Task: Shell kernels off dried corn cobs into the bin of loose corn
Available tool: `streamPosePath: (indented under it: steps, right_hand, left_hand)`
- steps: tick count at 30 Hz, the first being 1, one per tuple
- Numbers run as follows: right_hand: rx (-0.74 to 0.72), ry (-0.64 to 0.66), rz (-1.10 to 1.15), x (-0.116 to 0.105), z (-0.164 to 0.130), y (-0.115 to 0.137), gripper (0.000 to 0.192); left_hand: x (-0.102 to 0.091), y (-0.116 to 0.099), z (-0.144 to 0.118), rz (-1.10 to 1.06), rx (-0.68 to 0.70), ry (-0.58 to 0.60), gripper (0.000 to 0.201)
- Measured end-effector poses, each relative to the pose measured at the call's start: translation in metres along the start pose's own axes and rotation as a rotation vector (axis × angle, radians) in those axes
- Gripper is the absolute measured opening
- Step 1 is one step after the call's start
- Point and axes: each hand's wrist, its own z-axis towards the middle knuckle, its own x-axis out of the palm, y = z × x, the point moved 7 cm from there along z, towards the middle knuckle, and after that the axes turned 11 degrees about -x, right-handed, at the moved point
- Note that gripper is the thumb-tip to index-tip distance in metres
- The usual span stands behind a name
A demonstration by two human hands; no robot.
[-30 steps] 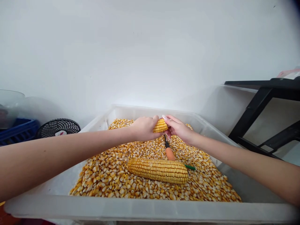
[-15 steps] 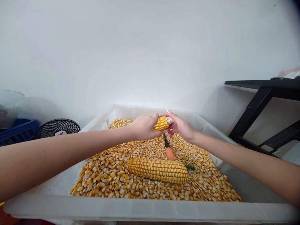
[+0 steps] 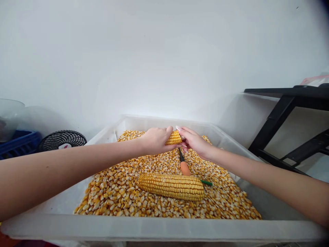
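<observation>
My left hand (image 3: 157,140) is wrapped around an ear of corn (image 3: 174,137) above the far part of the kernel bed. At the ear's right end, my right hand (image 3: 194,141) has its fingers and thumb closed around the bare tip, which they mostly hide. A second, larger ear of corn (image 3: 171,187) lies across the loose kernels (image 3: 115,192) nearer to me. Beneath it rests a tool with an orange handle (image 3: 184,168) and a dark, narrow shaft; a green end sticks out at the right.
A translucent plastic tub (image 3: 164,228) holds the kernels. On the left stand a black fan (image 3: 63,139), a blue basket (image 3: 22,144) and a clear container (image 3: 10,116). A black table frame (image 3: 272,116) is at the right, and a white wall (image 3: 154,61) rises behind.
My right hand has moved slightly left and its fingers have closed over the ear's pale tip, which showed before. My left hand keeps its hold; the view has shifted a little.
</observation>
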Motion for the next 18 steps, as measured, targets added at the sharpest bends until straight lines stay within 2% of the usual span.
streamPosePath:
  steps: [11, 15, 18]
  right_hand:
    - [0.059, 0.103, 0.078, 0.0010, 0.0002, -0.0086, 0.024]
    - [0.096, 0.064, 0.076, -0.0014, -0.0001, -0.0097, 0.038]
    - [0.048, 0.030, 0.036, -0.0018, -0.0004, -0.0046, 0.034]
  left_hand:
    - [0.0013, 0.0024, 0.0012, -0.001, 0.020, 0.035, 0.057]
    - [-0.0011, 0.0016, 0.0024, 0.020, 0.024, -0.006, 0.054]
    - [-0.0019, 0.0005, 0.0022, 0.026, 0.022, -0.023, 0.056]
